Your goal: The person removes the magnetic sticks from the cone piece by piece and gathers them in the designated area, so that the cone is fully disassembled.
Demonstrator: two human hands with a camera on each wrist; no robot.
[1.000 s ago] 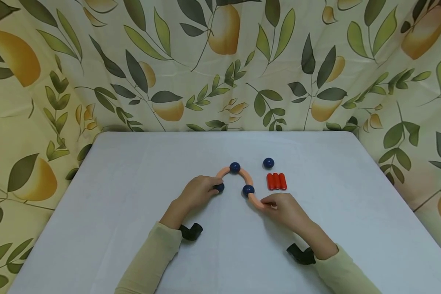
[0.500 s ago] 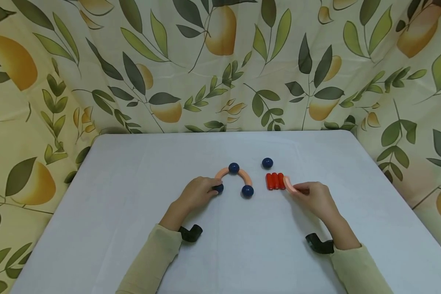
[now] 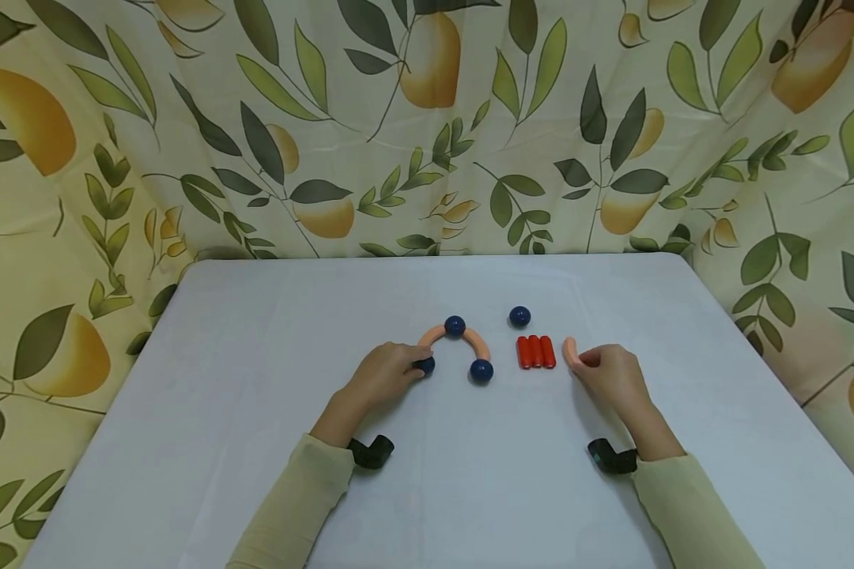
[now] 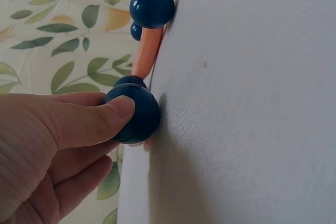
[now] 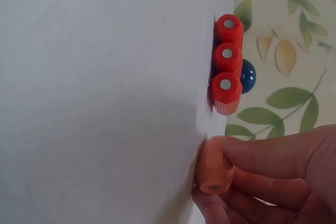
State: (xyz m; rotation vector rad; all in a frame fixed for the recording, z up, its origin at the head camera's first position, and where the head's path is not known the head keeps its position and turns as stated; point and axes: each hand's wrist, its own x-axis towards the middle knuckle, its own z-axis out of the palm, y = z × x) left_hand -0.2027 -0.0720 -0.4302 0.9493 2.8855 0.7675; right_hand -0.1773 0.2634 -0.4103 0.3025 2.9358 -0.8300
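Observation:
My left hand (image 3: 387, 371) pinches a dark blue ball (image 4: 139, 121) between thumb and fingers at the left end of an arch on the table. Two curved orange rods (image 3: 478, 343) make up that arch, joined by a blue ball (image 3: 455, 325) at its top. Another blue ball (image 3: 481, 371) ends its right side. To the right of the red rods, my right hand (image 3: 615, 379) holds a separate curved orange rod (image 5: 212, 163) by thumb and fingers, low at the table surface. A grey disc shows in this rod's end.
Three short red rods (image 3: 536, 352) lie side by side between the arch and my right hand. Behind them sits a loose blue ball (image 3: 519, 317). A white cloth covers the table (image 3: 270, 332), and a leaf-and-fruit patterned curtain (image 3: 370, 158) hangs beyond its far edge.
The curved rod in my right hand came off the arch's right-hand ball and moved right, past the red rods, then down beside them. My left hand stays on its ball.

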